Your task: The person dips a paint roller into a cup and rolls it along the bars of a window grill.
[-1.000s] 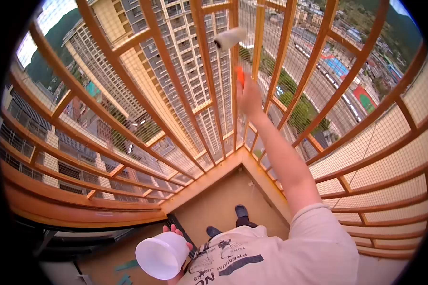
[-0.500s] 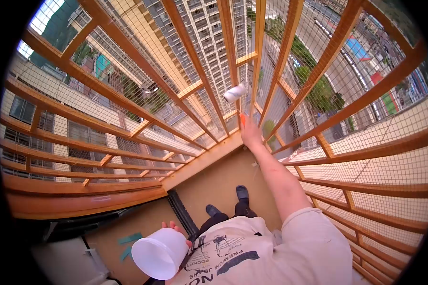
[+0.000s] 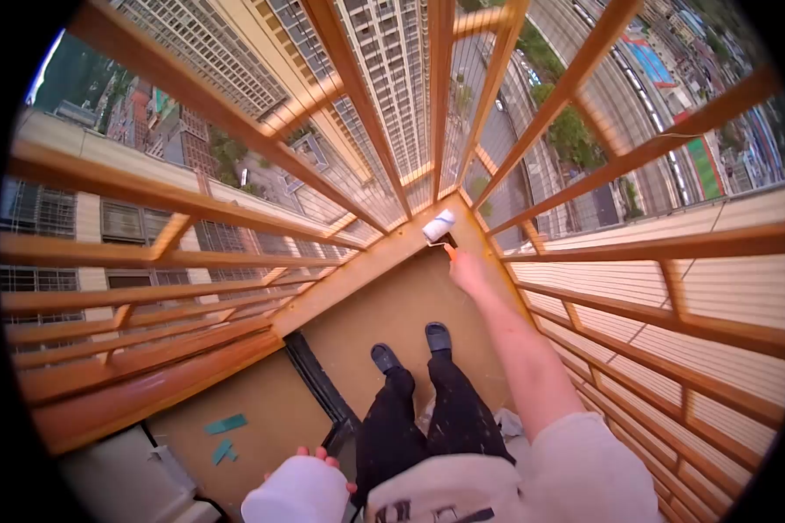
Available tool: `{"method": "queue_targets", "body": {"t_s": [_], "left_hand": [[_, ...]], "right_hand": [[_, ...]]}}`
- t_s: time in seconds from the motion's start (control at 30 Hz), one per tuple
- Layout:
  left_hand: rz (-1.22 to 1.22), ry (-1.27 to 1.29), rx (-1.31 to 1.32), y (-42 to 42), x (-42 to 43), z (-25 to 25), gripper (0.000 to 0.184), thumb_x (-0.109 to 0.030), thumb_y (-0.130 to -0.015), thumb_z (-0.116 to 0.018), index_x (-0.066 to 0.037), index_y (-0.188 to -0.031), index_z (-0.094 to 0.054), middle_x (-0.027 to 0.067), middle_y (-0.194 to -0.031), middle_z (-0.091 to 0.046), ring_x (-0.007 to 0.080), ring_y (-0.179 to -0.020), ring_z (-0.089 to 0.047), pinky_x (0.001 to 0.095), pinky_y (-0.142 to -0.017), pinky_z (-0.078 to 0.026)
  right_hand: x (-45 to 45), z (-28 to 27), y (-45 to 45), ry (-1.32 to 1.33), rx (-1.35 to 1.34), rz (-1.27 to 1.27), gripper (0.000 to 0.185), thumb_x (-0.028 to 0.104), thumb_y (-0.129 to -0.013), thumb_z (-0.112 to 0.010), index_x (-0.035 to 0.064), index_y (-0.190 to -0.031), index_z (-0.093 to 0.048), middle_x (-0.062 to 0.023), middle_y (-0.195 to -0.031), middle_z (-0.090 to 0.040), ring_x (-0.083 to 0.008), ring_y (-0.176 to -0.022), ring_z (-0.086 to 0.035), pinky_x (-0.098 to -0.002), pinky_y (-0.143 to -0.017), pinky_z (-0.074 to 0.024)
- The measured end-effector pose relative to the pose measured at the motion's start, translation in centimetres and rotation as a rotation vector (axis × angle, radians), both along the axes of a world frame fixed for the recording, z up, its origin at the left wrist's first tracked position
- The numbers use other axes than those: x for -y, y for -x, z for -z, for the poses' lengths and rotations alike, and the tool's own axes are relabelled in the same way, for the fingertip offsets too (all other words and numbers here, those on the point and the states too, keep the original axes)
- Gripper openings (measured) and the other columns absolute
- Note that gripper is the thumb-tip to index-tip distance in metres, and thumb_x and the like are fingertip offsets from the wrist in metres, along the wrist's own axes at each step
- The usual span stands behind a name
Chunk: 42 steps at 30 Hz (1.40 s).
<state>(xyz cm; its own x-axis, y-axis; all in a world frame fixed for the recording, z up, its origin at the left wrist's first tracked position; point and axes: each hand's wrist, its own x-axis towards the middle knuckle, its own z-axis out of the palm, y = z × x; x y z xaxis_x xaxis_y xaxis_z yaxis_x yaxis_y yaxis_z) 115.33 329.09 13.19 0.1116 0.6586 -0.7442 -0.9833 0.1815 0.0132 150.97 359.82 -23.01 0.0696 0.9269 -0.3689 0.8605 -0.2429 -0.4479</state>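
Note:
My right hand (image 3: 468, 272) is wrapped round the orange handle of a small paint roller (image 3: 439, 227). The roller's white sleeve is at the corner of the pale ledge (image 3: 392, 242), where the two runs of orange bars meet; whether it touches the ledge I cannot tell. Low in the view, my left hand (image 3: 323, 457) holds a white bucket (image 3: 298, 493), its fingers round the far side. The bucket's inside is hidden from this angle.
Orange metal bars (image 3: 235, 131) with mesh rise on both sides. Buildings and a road lie far below. My slippered feet (image 3: 438, 336) stand on the brown floor (image 3: 410, 301). Teal strips (image 3: 226, 424) and a black door track (image 3: 316, 376) are at the left.
The roller in my right hand has come down from the upper bars to the ledge corner. The view has tilted downward, and the bucket sits lower in it, its opening no longer visible.

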Motion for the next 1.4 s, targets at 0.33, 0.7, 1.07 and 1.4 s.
{"method": "queue_targets", "body": {"t_s": [0.33,0.7,1.07,1.4], "left_hand": [[0.162,0.245,-0.279,0.6,-6.5,20.4,0.065,-0.063,-0.095,-0.046,-0.021,-0.144,-0.049,0.0076,-0.145,-0.051,0.0262,-0.129,-0.05,0.0696,-0.093,-0.039],[0.244,0.25,-0.289,-0.3,-6.8,19.0,0.064,-0.063,-0.095,-0.046,-0.021,-0.142,-0.051,0.0089,-0.144,-0.052,0.0278,-0.13,-0.049,0.0717,-0.094,-0.038],[0.308,0.032,-0.187,-0.3,-6.0,5.4,0.062,-0.062,-0.094,-0.046,-0.02,-0.141,-0.053,0.0101,-0.142,-0.054,0.0294,-0.13,-0.049,0.0739,-0.095,-0.038],[0.229,-0.075,0.16,-3.0,-8.9,-2.2,0.078,-0.064,-0.089,-0.058,-0.012,-0.145,-0.048,0.0199,-0.146,-0.05,0.0396,-0.134,-0.046,0.0764,-0.102,-0.037]], "right_hand": [[-6.0,25.2,4.0,-0.052,-0.07,0.145,0.02,0.019,-0.092,-0.061,-0.0001,-0.092,-0.067,-0.0244,-0.091,-0.07,-0.0419,-0.089,-0.068,-0.0519,-0.08,-0.0549],[-6.9,19.0,3.6,-0.363,-0.173,0.106,0.019,0.013,-0.092,-0.058,0.004,-0.108,-0.066,-0.0236,-0.092,-0.068,-0.0433,-0.085,-0.066,-0.0537,-0.076,-0.0533],[-5.7,-11.4,3.7,-0.511,-0.288,0.114,0.025,0.01,-0.09,-0.061,0.0028,-0.114,-0.061,-0.024,-0.086,-0.064,-0.0435,-0.081,-0.064,-0.0529,-0.072,-0.0517],[-2.6,-31.4,2.8,-0.687,-0.367,0.15,0.033,0.012,-0.091,-0.061,0.0048,-0.123,-0.057,-0.0202,-0.092,-0.063,-0.0417,-0.081,-0.065,-0.0504,-0.072,-0.0535]]}}
